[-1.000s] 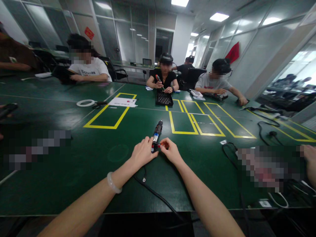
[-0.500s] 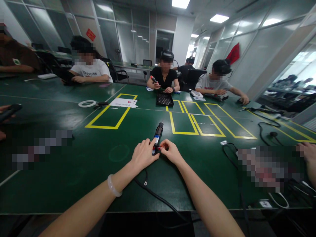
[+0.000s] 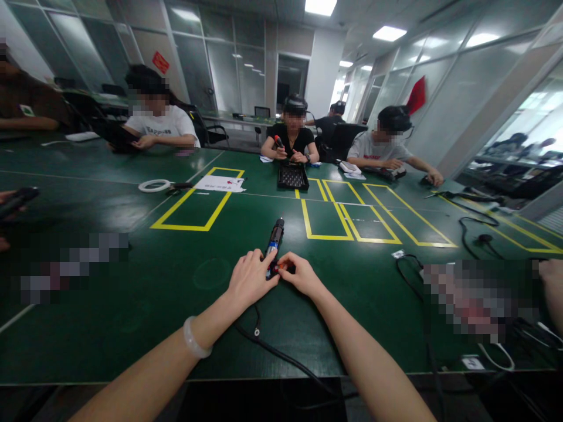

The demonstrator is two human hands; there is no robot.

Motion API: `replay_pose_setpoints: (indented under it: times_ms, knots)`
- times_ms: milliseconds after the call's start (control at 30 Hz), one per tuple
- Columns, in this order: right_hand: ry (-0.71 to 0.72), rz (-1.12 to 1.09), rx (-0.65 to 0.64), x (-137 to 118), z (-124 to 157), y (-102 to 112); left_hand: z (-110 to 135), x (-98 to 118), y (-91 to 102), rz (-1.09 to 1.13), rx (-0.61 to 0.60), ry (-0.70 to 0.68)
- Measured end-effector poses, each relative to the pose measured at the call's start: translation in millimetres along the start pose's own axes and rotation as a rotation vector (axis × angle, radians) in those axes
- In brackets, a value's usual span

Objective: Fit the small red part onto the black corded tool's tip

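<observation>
A slim electric screwdriver (image 3: 274, 239) lies on the green table, its dark nose pointing away from me and a blue-silver section showing in its body. My left hand (image 3: 250, 276) is closed over its rear part, with the fingers along its left side. At the tail end my right hand (image 3: 302, 274) pinches a small red-orange part (image 3: 281, 266), mostly hidden by the fingertips. A black cable (image 3: 285, 354) runs toward me below the hands. Beside it, a thin lead ends in a ring terminal (image 3: 257, 332).
Yellow tape rectangles (image 3: 180, 228) mark the table (image 3: 171, 334). A black tray (image 3: 292, 177) sits before a co-worker opposite, who holds a red-and-black tool. A white ring (image 3: 153, 186) and a paper sheet (image 3: 220, 183) lie ahead left. Cables (image 3: 479, 220) and another person's hand (image 3: 552, 281) are at right.
The screwdriver and my left hand have shifted slightly left, and the ring terminal has moved a little down. My right hand has followed left, still pinching at the tail end.
</observation>
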State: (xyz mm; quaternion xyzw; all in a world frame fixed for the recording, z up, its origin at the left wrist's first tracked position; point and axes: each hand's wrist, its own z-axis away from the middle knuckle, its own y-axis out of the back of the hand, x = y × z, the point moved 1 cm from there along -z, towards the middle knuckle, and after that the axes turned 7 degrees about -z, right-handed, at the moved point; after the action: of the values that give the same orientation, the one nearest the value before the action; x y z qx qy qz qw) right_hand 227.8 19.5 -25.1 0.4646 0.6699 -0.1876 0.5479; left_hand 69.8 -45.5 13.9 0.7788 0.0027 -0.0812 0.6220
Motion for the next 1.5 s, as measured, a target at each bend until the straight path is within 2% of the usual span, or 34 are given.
replay_pose_setpoints:
  times_ms: [267, 700, 800, 900, 1033, 1233, 1500]
  knots:
    - [0.062, 0.124, 0.004, 1, -1, 1, 1, -1, -2.8, 0.012, 0.029, -0.015]
    - [0.028, 0.112, -0.013, -7, 1, 1, 1, -1, -1.0, 0.056, -0.004, -0.004]
    - [-0.015, 0.05, -0.013, -4, 0, 0, 1, -1, -0.2, 0.059, -0.019, 0.007]
    - [-0.055, 0.001, -0.009, -1, 0, 0, 1, 0, 0.1, 0.05, -0.003, 0.001]
    - [-0.083, 0.039, 0.004, -3, -2, 2, 2, 0, -0.8, 0.036, 0.03, 0.001]
    - [-0.075, 0.081, 0.006, -9, -1, 7, 0, 2, -2.4, 0.008, 0.036, 0.025]
    - [-0.025, 0.04, 0.016, -3, 2, -1, -4, -5, -3.2, -0.005, 0.015, 0.023]
